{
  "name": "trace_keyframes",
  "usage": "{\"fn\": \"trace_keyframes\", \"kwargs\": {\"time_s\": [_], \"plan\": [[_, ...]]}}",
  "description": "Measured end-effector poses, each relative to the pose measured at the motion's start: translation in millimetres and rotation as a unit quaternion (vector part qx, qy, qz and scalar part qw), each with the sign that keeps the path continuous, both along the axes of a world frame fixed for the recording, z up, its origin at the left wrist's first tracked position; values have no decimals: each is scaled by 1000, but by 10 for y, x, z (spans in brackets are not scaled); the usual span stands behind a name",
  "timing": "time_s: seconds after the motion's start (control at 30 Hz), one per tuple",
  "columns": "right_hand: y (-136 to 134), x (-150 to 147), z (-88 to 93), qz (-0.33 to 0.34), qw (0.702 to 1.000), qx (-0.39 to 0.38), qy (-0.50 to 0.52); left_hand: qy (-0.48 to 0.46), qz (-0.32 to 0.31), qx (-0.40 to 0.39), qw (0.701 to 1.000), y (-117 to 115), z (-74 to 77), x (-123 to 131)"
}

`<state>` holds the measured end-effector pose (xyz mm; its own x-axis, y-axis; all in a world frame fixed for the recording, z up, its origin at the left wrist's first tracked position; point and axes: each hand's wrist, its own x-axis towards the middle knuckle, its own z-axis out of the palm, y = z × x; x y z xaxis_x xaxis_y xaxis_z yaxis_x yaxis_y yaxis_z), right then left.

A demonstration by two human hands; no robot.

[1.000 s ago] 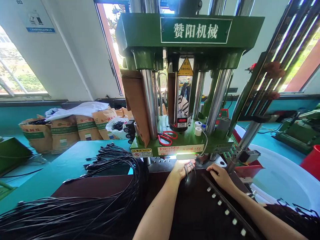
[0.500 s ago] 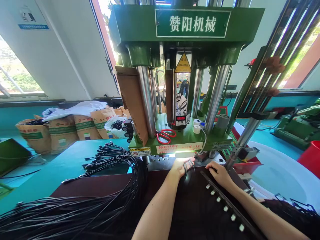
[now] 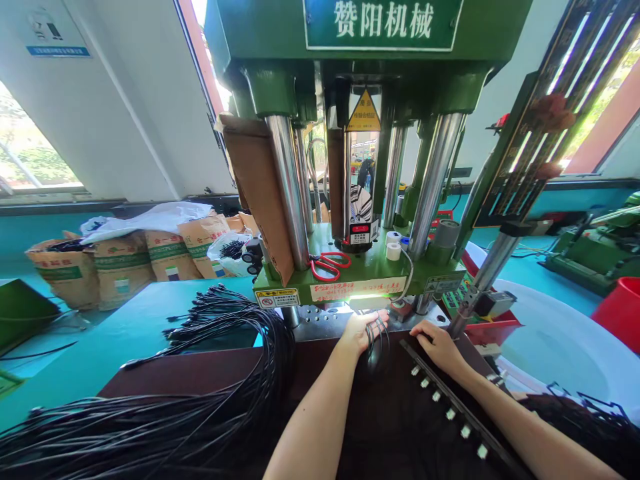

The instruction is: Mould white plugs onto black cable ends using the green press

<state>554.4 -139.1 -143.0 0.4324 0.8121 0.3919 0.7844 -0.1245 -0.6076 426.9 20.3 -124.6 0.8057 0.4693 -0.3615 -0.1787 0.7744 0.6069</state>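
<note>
Black cables (image 3: 370,335) are drooping from the left hand (image 3: 358,332), loosely curled on them; the right hand (image 3: 439,347) is resting beside a dark bar (image 3: 454,399), its hold unclear.

Bare-handed, bare-armed

The left hand (image 3: 361,331) and right hand (image 3: 439,345) are uncovered, with slender fingers (image 3: 424,328). The left forearm (image 3: 320,413) and right forearm (image 3: 500,403) are bare as far as they show, smooth in outline, widening away from narrow wrists (image 3: 350,347).
</note>
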Motion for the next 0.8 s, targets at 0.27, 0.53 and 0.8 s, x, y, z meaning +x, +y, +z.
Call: {"fn": "trace_keyframes", "kwargs": {"time_s": [0.27, 0.53, 0.8], "plan": [[9, -9, 38, -2, 1000, -2, 7, -11, -2, 2, 1000, 1, 21, -4], [103, 7, 176, -2, 1000, -23, 18, -29, 3, -8, 1000, -7, 37, -6], [981, -35, 457, -19, 1000, 16, 3, -41, 2, -20, 999, -12, 48, -7]]}}
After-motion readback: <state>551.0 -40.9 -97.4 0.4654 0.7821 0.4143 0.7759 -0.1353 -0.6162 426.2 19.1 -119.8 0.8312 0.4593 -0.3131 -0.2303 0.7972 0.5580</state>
